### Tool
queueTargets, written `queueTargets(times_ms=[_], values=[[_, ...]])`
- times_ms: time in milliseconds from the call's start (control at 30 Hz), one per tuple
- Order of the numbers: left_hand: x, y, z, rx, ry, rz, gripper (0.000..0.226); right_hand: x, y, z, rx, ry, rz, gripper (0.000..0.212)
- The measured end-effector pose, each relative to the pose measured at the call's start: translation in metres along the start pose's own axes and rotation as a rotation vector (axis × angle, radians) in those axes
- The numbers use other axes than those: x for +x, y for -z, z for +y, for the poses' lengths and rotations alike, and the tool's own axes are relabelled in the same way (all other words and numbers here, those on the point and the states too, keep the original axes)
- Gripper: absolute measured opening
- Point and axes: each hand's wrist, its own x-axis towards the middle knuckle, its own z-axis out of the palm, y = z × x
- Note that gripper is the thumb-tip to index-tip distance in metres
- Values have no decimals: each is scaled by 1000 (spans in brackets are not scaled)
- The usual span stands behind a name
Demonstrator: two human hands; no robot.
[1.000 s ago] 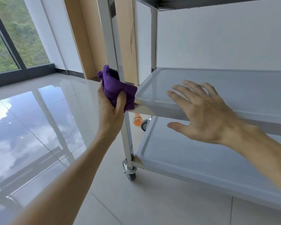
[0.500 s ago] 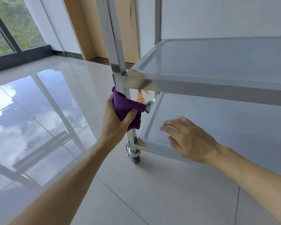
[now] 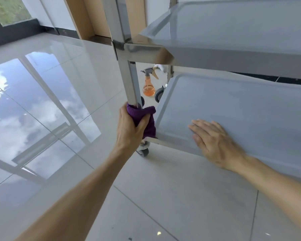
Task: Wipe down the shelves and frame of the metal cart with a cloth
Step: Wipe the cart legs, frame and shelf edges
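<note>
Cart leg (image 3: 129, 80) upright, frame centre; left hand (image 3: 129, 129) wraps purple cloth (image 3: 146, 119) round it; right hand (image 3: 214, 143) flat, fingers straight, on bottom shelf (image 3: 233, 105).

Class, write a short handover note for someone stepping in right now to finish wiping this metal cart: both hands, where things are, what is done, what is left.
Left hand: grips the purple cloth, wrapped round the front-left upright just above the bottom shelf.
Right hand: flat, fingers straight, resting on the bottom shelf near its front edge.
Spray bottle: on the floor behind the cart.
Done: cannot be judged from the surfaces; the cloth sits low on the upright.
Left: probably the foot of this upright near the caster, the shelves and the other uprights.
</note>
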Motion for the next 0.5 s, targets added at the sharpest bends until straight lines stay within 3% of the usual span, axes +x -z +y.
queueTargets(times_ms=[233,333,500], values=[[15,1,42,-18,-152,178,40,0,1,1,-11,-12,-24,43],[0,3,23,211,-55,73,44,1,3,1,0,-18,-38,39],[-14,24,6,653,120,-207,44,15,19,-3,65,-86,-235,34]])
